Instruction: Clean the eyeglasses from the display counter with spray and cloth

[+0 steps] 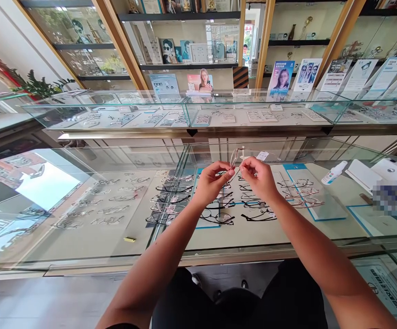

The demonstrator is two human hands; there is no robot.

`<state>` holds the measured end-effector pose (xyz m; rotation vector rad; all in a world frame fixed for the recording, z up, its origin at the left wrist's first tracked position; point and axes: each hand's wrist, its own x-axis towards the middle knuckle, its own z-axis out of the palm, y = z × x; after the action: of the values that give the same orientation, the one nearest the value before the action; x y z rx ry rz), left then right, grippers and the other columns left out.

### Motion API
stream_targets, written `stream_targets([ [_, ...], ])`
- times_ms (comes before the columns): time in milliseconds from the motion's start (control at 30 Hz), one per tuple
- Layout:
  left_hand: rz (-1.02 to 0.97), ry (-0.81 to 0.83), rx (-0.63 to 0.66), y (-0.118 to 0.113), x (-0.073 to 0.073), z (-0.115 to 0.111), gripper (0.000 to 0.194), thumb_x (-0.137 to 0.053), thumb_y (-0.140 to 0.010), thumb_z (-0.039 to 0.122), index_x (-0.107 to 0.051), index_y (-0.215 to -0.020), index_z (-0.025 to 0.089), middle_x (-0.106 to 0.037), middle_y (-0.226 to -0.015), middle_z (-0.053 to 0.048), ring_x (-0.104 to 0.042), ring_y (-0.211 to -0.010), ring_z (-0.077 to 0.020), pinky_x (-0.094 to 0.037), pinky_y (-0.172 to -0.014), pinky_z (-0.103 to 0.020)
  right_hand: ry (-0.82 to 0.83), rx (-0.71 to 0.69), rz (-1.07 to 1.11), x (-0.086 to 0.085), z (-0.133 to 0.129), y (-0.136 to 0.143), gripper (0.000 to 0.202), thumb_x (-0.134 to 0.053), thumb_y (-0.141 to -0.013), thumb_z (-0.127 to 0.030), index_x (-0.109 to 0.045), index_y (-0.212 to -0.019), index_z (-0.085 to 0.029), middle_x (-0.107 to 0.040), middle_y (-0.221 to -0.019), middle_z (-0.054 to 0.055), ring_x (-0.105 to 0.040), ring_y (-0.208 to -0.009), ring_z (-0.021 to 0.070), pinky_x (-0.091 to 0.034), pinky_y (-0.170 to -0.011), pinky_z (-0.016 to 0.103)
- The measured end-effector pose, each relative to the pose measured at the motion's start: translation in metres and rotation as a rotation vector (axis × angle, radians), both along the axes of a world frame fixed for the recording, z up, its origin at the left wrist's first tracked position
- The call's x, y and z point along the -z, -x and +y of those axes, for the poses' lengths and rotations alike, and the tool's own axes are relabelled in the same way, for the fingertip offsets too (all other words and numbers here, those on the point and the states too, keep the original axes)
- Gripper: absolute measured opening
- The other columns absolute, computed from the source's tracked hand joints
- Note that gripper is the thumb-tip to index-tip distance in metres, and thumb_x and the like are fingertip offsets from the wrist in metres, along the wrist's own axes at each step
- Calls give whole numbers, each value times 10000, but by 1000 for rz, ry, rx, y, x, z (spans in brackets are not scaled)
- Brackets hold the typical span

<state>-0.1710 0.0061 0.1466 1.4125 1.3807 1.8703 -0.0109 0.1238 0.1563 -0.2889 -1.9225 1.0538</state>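
A pair of thin-framed glasses [234, 157] is held up between my two hands above the glass display counter [171, 256]. The fingers of my left hand [214, 182] pinch the frame near its lower edge. Just to the right, my right hand [258, 177] has its thumb and fingers pressed together at the frame's hinge side. One temple arm stretches out to the right, with a small white tag [262, 156] near it. Rows of dark-framed glasses [219, 218] show beneath my hands.
On the counter's right side stand a small white bottle [335, 172] and a white case [361, 176]. A small yellow piece [129, 239] lies at the left. Behind runs a second glass showcase [116, 103] with brochures [281, 76] on top.
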Motion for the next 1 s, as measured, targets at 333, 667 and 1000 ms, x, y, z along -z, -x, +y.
stream_targets([
  [333,-369,-19,-61,7,-5,0,478,-1021,-752,593,-744,-889,229,-795,-1084,-54,-769,-1064,-204,-697,-897,-363,435,-24,2,1,11,4,161,-732,-812,-338,-617,-747,-248,-619,-691,-34,-526,-601,128,-429,-598,296],
  [667,-502,-111,-168,21,-9,1,573,-1054,-688,602,-646,-839,230,-764,-1090,-34,-764,-1109,-217,-702,-912,-388,734,-53,-151,2,11,4,179,-745,-734,-391,-664,-727,-232,-637,-617,-26,-496,-521,110,-341,-498,263],
  [1000,-178,-55,-140,12,-5,1,471,-959,-816,620,-699,-849,228,-745,-1082,-57,-710,-1042,-199,-669,-904,-365,220,-372,-252,-3,-1,-8,375,-512,-1131,-594,-600,-961,-272,-515,-623,-66,-429,-572,140,-361,-570,305],
])
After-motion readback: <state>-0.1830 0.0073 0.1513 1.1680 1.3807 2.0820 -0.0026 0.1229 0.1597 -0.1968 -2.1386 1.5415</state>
